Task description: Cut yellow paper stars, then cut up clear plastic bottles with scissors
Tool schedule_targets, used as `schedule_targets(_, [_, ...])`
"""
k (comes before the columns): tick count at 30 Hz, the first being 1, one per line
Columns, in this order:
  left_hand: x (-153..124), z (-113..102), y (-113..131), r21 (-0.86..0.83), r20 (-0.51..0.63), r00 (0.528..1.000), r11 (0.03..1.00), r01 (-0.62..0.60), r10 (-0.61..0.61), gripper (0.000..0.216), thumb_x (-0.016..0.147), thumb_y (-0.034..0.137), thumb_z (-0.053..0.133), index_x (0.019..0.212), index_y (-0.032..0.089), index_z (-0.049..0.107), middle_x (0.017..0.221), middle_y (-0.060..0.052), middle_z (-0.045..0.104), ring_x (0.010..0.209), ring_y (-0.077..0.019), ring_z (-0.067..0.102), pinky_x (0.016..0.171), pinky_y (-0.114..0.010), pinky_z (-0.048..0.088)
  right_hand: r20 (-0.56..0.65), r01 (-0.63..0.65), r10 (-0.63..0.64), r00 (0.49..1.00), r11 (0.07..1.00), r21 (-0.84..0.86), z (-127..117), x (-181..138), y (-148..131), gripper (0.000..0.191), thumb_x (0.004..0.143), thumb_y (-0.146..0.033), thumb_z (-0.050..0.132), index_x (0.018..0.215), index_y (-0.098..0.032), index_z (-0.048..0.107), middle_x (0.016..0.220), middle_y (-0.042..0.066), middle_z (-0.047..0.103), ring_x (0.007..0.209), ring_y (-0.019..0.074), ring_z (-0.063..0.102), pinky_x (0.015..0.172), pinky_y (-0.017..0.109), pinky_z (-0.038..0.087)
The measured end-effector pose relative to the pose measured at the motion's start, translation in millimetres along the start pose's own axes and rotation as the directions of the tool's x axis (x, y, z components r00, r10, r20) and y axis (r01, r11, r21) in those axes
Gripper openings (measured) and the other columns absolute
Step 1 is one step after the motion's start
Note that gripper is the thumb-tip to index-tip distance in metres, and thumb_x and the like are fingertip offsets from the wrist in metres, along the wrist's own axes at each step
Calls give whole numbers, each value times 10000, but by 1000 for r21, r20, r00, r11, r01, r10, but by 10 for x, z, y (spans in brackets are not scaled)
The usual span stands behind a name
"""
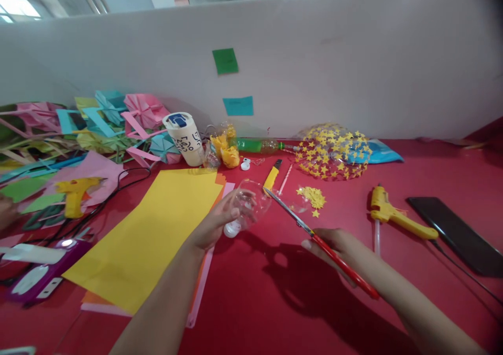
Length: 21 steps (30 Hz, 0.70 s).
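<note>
My left hand (220,216) is closed around a clear plastic bottle piece (257,203) with a white cap (232,229) at its lower end. In my right hand (338,250) is a pair of scissors (328,253) with red handles, its blades pointing up and left. The blade tips lie close to the rim of the clear piece; whether they touch it I cannot tell. Just beyond the tips lie a yellow utility knife (272,175) and a pink-striped straw (286,178). Some yellow paper stars (313,198) are piled to the right.
Yellow paper sheets (157,229) lie at left. One yellow glue gun (401,216) and a black phone (456,234) are at right. Behind are a star-covered clear dome (334,151), a green bottle (251,145) and a white canister (184,140). Another person's hand (7,211) shows far left.
</note>
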<state>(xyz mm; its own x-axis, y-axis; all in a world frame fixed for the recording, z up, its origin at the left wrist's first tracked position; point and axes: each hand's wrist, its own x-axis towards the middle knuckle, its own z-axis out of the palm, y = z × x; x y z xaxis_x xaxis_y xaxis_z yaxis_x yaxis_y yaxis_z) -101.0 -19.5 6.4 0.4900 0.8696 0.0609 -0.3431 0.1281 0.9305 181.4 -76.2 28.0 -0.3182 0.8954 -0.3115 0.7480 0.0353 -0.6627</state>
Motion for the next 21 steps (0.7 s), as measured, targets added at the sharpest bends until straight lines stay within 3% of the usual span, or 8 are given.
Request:
schedule_targets(6, [10, -12, -67, 126, -37, 999, 992, 16, -12, 539, 777, 547, 680, 1158, 182, 569, 911, -55, 624, 557, -95, 554, 459, -198, 387, -10, -32, 31, 999, 987, -158, 48, -6, -19, 472, 923, -627, 413, 678, -224, 398, 605, -7, 500, 561, 166, 475, 548, 263, 303])
schedule_targets(10, [20, -6, -98, 120, -8, 999, 992, 47, -46, 559, 754, 564, 699, 1147, 187, 569, 922, -48, 616, 519, -86, 551, 439, -203, 385, 8, -20, 21, 1000, 988, -154, 53, -16, -56, 497, 928, -658, 362, 700, -221, 422, 647, 24, 568, 594, 187, 520, 557, 268, 325])
schedule_targets(21, [-2, -50, -85, 34, 52, 998, 999, 29, -31, 547, 798, 597, 622, 1155, 184, 588, 931, -74, 626, 546, -115, 582, 450, -225, 392, 2, 3, -3, 1000, 1000, -30, 102, 4, -20, 497, 918, -625, 452, 649, -213, 384, 581, -51, 383, 544, 117, 315, 512, 245, 265])
